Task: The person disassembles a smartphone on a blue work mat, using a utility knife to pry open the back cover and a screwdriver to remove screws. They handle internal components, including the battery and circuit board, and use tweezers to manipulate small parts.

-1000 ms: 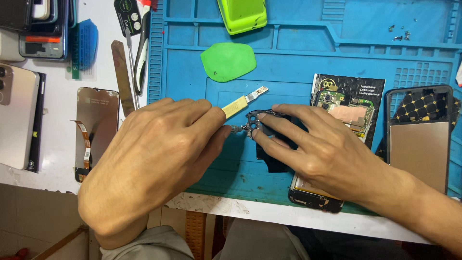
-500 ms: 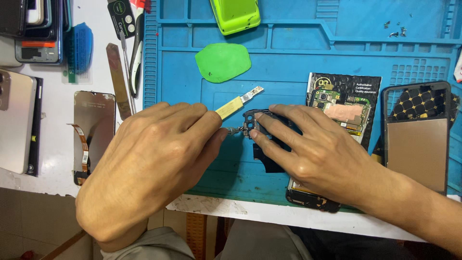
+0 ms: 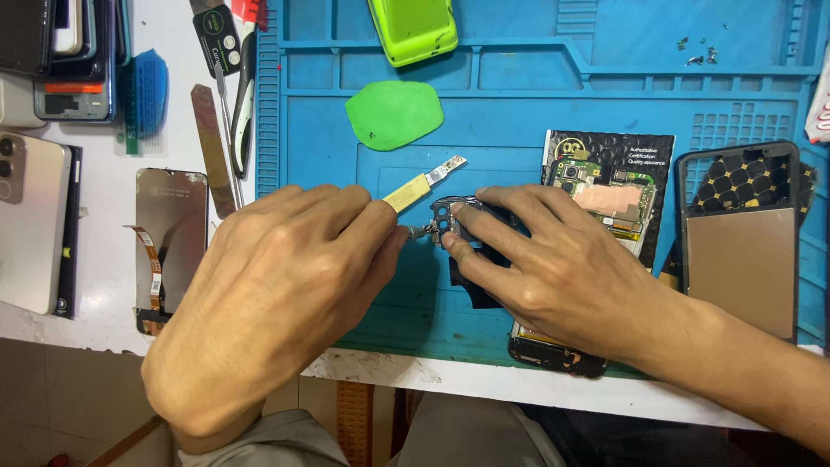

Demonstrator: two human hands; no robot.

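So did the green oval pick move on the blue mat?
No. The green oval pick sits in the same spot on the blue mat, below the green case.

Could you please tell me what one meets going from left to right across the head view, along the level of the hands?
Loose phone screen → left hand → small camera frame part → right hand → phone back cover.
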